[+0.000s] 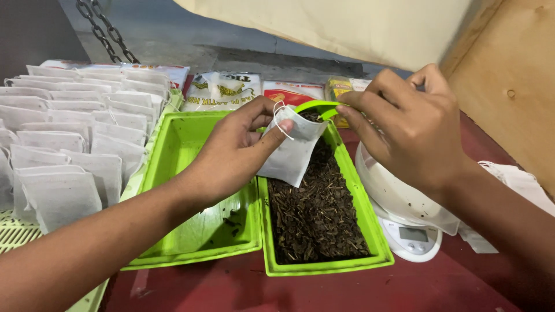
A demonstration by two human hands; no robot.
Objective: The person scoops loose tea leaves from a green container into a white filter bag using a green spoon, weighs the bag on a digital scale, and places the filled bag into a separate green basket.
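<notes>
A: While the left hand (234, 153) grips the white filter bag (292, 149), what is its exact hold?

B: Thumb and fingers pinch the bag at its upper edge, mouth held open and tilted toward 1 o'clock. The bag hangs over the seam between the two green trays, with its lower corner above the loose tea.

A: State of the right hand (413, 130)?

B: Clenched on the handle of a small green scoop (318, 108). The scoop's bowl sits at the bag's mouth, touching or just above it; dark leaf shows inside the opening.

A: Tray layout?

B: The right green tray (378, 245) holds a bed of dark loose tea (315, 214). The left green tray (191, 231), just beside it at 9 o'clock, carries only a few stray leaf fragments. Both rest on the red counter (243, 289).

A: Surrounding items?

B: At 3 o'clock of the tea tray, a white digital scale (407, 234) with a white bowl (393, 190) on it, partly hidden by the right wrist. At 9 o'clock of the left tray, rows of filled white bags (63, 138) overlap on a pale slotted rack (17, 234). At 12 o'clock, printed packets (222, 89) lie behind the trays. A chain (104, 29) hangs at 11 o'clock.
</notes>
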